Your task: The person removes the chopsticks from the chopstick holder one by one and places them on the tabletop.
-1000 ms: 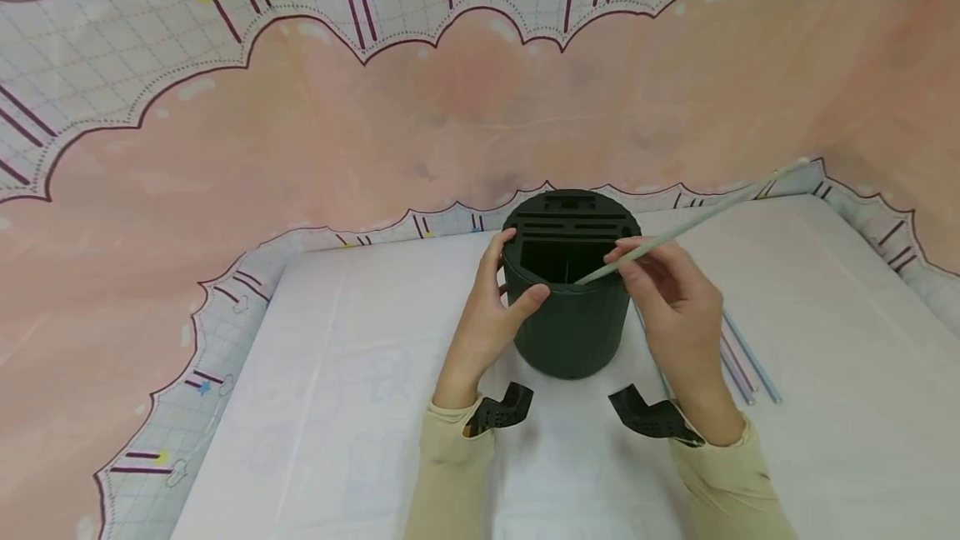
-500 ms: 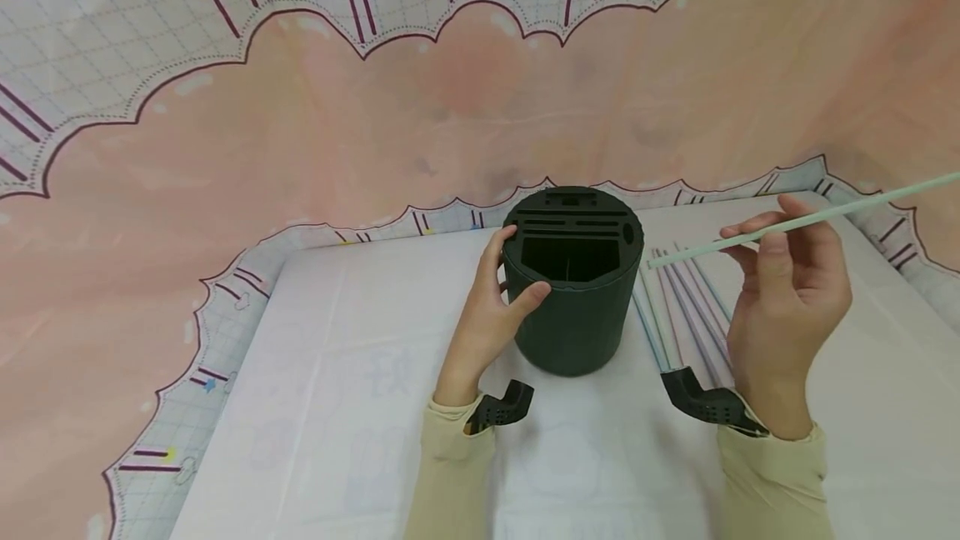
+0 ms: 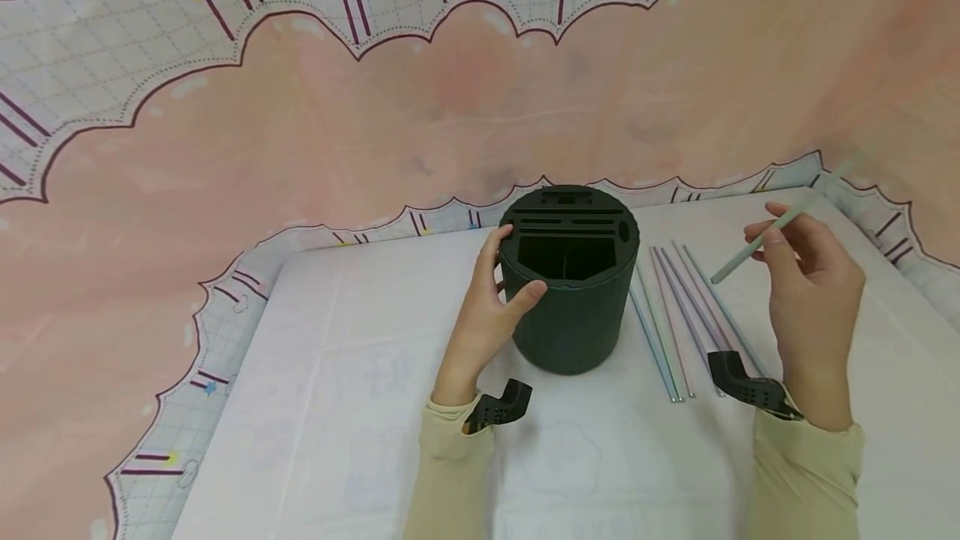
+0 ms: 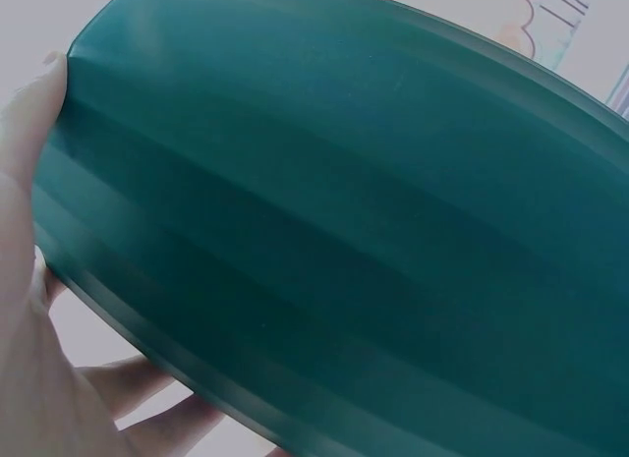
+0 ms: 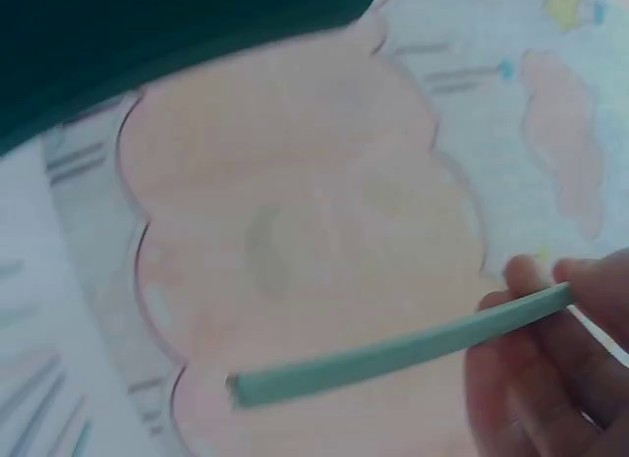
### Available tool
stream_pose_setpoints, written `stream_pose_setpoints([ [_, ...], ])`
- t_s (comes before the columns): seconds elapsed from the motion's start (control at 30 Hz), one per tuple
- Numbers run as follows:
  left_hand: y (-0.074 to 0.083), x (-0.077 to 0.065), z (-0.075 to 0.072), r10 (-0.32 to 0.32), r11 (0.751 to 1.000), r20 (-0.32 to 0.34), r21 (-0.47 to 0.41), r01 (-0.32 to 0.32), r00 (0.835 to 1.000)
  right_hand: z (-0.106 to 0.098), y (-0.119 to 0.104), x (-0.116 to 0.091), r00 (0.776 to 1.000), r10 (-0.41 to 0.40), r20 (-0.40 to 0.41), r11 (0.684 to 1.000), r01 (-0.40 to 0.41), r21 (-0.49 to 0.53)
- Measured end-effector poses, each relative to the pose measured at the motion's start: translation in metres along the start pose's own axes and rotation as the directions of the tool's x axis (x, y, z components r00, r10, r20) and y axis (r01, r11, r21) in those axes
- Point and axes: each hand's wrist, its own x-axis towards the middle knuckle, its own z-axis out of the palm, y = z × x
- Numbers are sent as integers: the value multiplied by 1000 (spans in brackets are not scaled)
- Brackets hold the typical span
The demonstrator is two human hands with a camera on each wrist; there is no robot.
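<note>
A dark green round container with a slotted lid and a wide rectangular opening stands upright on the table. My left hand grips its left side, thumb on the front near the rim; in the left wrist view the curved wall fills most of the picture. Right of the container, my right hand pinches a pale green straw between thumb and fingers, tilted with its lower end toward the container. The right wrist view shows the end of this straw sticking out from the fingertips, apart from the container.
Several blue, green, pink and purple straws lie side by side on the white table, between the container and my right hand. A patterned pink and white cloth rises behind the table.
My right hand has drawn the green straw out of the container's opening and carried it to the right, then tilted it more steeply. The left hand keeps its hold.
</note>
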Motion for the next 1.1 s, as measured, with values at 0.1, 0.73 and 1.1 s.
stream_pose_setpoints([
  [0.1,-2,1,0,-4,1000,-1,2,4,1000,-3,12,5,998,67,3,968,-65,-242],
  [0.73,0,3,0,-26,1000,-1,-15,26,1000,-26,148,36,966,221,133,760,-85,-645],
  [1.1,-29,12,4,-11,1000,-4,22,11,1000,-21,104,16,901,335,275,719,-57,-693],
])
